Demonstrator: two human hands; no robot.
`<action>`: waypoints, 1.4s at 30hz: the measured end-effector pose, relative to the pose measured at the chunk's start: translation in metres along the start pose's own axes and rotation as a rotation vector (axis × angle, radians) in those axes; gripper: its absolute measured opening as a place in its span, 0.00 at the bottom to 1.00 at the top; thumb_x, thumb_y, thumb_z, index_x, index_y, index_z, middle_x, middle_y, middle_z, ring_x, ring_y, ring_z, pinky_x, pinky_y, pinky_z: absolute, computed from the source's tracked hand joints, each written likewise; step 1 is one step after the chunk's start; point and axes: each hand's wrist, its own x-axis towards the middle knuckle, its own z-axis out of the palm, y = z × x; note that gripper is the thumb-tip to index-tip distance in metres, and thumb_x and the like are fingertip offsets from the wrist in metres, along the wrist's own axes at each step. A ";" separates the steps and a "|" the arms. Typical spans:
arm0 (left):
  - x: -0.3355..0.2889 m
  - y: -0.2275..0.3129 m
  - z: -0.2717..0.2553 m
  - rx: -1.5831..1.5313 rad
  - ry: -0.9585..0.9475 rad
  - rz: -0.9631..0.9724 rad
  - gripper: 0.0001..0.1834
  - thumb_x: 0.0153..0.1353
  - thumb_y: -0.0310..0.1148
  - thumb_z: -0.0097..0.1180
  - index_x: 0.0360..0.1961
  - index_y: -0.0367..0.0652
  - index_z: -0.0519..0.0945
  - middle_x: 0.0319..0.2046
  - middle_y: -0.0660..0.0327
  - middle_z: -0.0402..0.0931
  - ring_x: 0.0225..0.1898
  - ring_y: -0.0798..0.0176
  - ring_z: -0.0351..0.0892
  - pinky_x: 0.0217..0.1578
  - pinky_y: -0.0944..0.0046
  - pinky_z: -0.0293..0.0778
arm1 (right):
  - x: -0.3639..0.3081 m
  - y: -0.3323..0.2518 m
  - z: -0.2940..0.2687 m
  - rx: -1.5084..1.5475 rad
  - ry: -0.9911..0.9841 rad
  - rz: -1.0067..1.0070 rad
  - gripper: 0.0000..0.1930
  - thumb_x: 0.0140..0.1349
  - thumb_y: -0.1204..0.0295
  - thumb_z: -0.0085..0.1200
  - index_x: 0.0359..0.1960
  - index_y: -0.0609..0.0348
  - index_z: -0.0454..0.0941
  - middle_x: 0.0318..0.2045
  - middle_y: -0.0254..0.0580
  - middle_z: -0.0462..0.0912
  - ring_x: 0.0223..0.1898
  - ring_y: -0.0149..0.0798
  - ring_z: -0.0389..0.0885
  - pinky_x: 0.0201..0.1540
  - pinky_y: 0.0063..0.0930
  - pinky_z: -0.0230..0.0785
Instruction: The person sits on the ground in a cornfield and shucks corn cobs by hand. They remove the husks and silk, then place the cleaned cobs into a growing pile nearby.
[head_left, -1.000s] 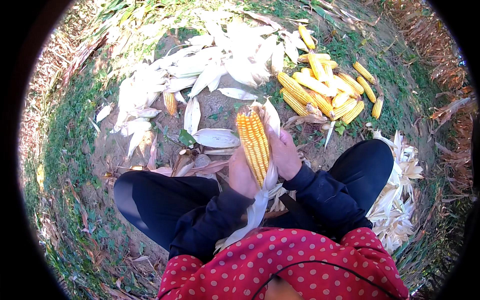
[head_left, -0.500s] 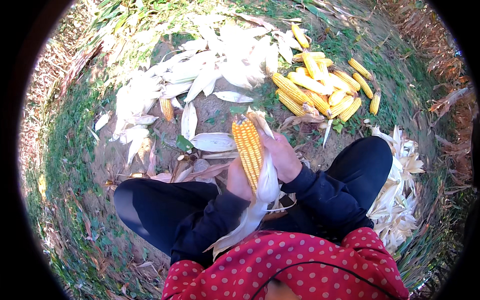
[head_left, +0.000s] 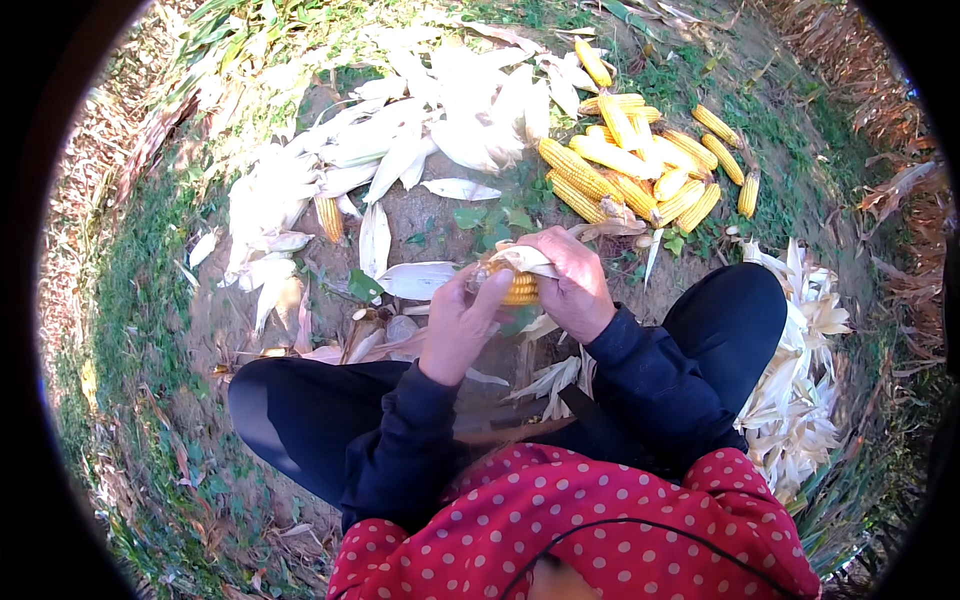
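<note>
I hold a yellow corn cob [head_left: 517,286] over my lap, lying crosswise and half wrapped in pale husk. My left hand [head_left: 457,325] grips its left end. My right hand [head_left: 568,278] is closed over its right end and the husk there. Loose husk strips [head_left: 548,378] hang down between my knees. Beyond my hands, at the upper right, a pile of husked yellow cobs [head_left: 640,165] lies on the ground.
A heap of peeled white husks [head_left: 400,140] spreads across the bare soil at the upper left, with one lone cob [head_left: 329,215] in it. More unhusked ears [head_left: 800,390] lie beside my right knee. Grass and dry stalks ring the patch.
The cob stood upright with its kernels bared; it now lies crosswise, lower and closer to me. Both hands have closed over its ends and the husk.
</note>
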 end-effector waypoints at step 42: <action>-0.007 -0.040 0.006 -0.132 -0.132 -0.151 0.23 0.46 0.24 0.59 0.45 0.36 0.67 0.28 0.64 0.70 0.23 0.71 0.72 0.24 0.70 0.71 | 0.013 0.022 -0.039 0.379 0.198 0.715 0.41 0.52 0.66 0.64 0.63 0.67 0.52 0.56 0.51 0.65 0.58 0.40 0.64 0.59 0.33 0.58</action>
